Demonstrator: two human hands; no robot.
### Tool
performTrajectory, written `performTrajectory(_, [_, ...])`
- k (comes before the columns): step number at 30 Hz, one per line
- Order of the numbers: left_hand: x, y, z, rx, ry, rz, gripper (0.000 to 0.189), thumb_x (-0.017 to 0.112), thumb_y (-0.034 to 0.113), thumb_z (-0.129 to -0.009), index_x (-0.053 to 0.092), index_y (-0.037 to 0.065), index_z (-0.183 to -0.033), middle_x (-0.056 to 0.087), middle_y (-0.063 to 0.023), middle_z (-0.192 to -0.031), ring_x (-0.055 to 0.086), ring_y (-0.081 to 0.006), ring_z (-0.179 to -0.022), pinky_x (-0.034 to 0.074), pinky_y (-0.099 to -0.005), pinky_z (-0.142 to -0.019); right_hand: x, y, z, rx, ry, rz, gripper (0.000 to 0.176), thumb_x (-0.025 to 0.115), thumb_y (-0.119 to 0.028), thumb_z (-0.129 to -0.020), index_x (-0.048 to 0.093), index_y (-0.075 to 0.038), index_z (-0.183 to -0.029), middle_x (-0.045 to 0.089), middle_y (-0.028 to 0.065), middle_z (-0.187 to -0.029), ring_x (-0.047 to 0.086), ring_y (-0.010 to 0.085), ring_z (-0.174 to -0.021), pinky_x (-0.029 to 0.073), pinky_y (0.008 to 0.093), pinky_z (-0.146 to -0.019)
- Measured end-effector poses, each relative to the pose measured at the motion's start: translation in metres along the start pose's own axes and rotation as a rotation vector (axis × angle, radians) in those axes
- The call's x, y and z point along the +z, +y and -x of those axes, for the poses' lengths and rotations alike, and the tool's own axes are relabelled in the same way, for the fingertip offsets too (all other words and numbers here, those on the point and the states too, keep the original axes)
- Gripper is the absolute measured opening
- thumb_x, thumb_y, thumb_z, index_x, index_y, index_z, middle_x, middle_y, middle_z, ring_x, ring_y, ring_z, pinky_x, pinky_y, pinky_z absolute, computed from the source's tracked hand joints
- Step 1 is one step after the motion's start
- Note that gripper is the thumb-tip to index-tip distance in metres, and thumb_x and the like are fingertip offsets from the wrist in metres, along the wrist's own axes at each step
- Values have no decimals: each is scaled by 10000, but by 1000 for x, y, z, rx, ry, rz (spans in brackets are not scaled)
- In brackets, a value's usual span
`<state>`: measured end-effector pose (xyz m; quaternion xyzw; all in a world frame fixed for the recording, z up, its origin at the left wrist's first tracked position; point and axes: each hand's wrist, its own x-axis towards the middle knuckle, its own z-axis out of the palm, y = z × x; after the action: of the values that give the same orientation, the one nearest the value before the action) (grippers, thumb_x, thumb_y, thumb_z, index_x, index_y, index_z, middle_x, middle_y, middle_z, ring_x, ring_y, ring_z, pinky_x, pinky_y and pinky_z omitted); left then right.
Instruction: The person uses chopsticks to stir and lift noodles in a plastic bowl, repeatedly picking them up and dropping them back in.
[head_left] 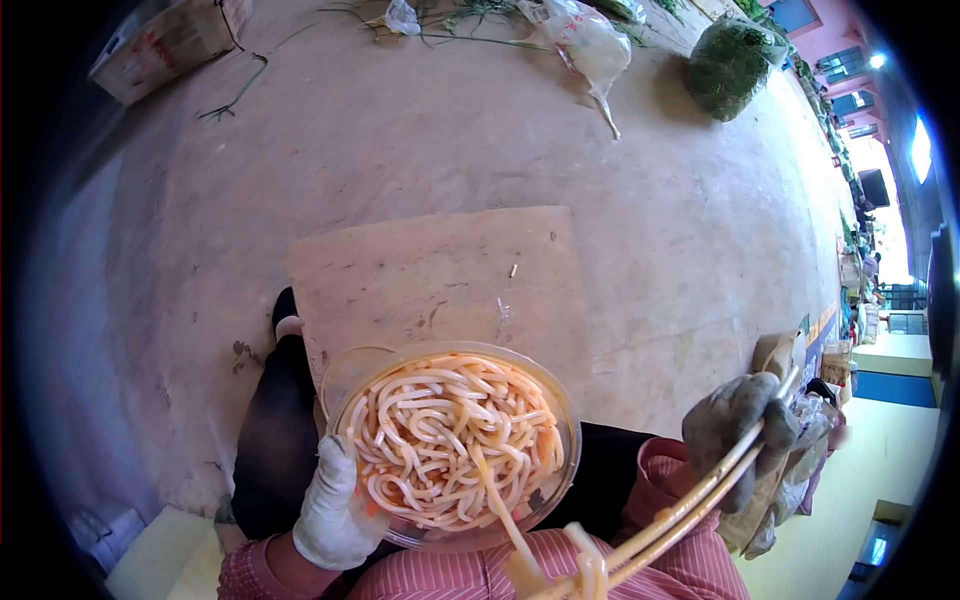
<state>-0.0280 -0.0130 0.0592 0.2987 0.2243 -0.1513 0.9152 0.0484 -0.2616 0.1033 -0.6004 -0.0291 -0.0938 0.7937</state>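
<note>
Holds a clear bowl (572,430) of noodles (450,430) over the lap (440,577), open side up, too round for a long axis. Clasps its left side with the fingers of the gloved left hand (338,512), likely to steady it close beneath any drips. Grasps two chopsticks (690,502) in the fingers of the gloved right hand (738,430), slanting their long axis inward and left, with noodles about the low ends. Shows a flat brown panel (430,265) beyond the bowl, then bagged greens (732,68) on the floor (690,220).

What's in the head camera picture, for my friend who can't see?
A white-gloved left hand holds a bowl of noodles; a gray-gloved right hand holds chopsticks with noodles on them. A brown sheet lies on the floor.
</note>
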Motion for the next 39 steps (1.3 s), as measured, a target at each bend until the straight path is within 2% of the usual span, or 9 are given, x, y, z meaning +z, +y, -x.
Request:
performTrajectory(4, [-5, -3, 3, -13, 45, 11, 783, 423, 583, -781, 220, 45, -1311, 351, -141, -1287, 378, -268, -1175, 346, -427, -966, -16, -7, -14, 388, -430, -650, 322, 359, -51, -802, 499, 229, -729, 497, 147, -438, 435, 88, -316, 328, 181, -271])
performTrajectory(14, [0, 0, -1, -18, -13, -16, 808, 440, 592, -769, 221, 32, -1308, 350, -148, -1287, 390, -272, -1164, 356, -424, -958, 9, -6, -18, 526, -549, -575, 201, 434, -78, -735, 478, 70, -607, 502, 136, -460, 472, 171, -332, 385, 230, -301])
performTrajectory(17, [-1, -2, 0, 0, 32, -20, 809, 438, 593, -770, 219, 29, -1308, 350, -149, -1286, 390, -272, -1164, 356, -423, -959, -5, 9, -27, 499, -532, -592, 332, 389, -187, -872, 484, 37, -647, 464, 78, -395, 403, 130, -274, 298, 236, -252])
performTrajectory(18, [-2, -3, 0, 10, 43, -20, 810, 437, 594, -770, 218, 29, -1308, 350, -150, -1286, 388, -272, -1166, 357, -422, -959, -8, 23, -6, 47, 101, -289, 339, 369, -199, -865, 451, 2, -604, 428, 50, -372, 329, 110, -254, 238, 235, -247])
performTrajectory(19, [-1, -3, 0, 14, 44, -23, 810, 437, 594, -770, 218, 29, -1308, 350, -150, -1286, 388, -272, -1166, 357, -422, -959, -26, 19, -28, 414, -309, -512, 330, 362, -203, -870, 430, -15, -608, 409, 49, -362, 324, 99, -254, 238, 233, -247])
performTrajectory(22, [-2, -3, -1, 6, 66, -11, 813, 434, 600, -768, 220, 31, -1308, 351, -152, -1285, 387, -275, -1168, 362, -426, -954, -29, 19, -38, 465, -314, -425, 290, 358, -203, -871, 430, -6, -670, 424, 47, -397, 348, 98, -274, 265, 206, -256])
performTrajectory(28, [-4, -1, -2, -20, -2, 87, 809, 493, 546, -761, 195, 42, -1320, 327, -116, -1308, 371, -238, -1183, 335, -379, -981, -5, 16, -9, 48, 101, -38, 220, 437, -87, -797, 479, 102, -694, 484, 90, -501, 431, 97, -375, 346, 157, -357])
performTrajectory(33, [-4, -3, 2, -24, 65, -13, 789, 411, 591, -786, 217, 37, -1312, 346, -158, -1289, 384, -283, -1171, 355, -432, -957, -10, -2, -32, 388, -570, -414, 265, 455, -183, -872, 521, 58, -782, 499, 56, -453, 453, 85, -324, 340, 189, -275])
performTrajectory(39, [-4, -4, -3, -10, 4, 87, 788, 460, 544, -784, 190, 30, -1317, 335, -130, -1299, 375, -245, -1178, 337, -381, -978, 10, -1, -13, 241, -87, -318, 227, 406, -85, -787, 479, 88, -661, 457, 75, -439, 404, 91, -321, 348, 150, -318])
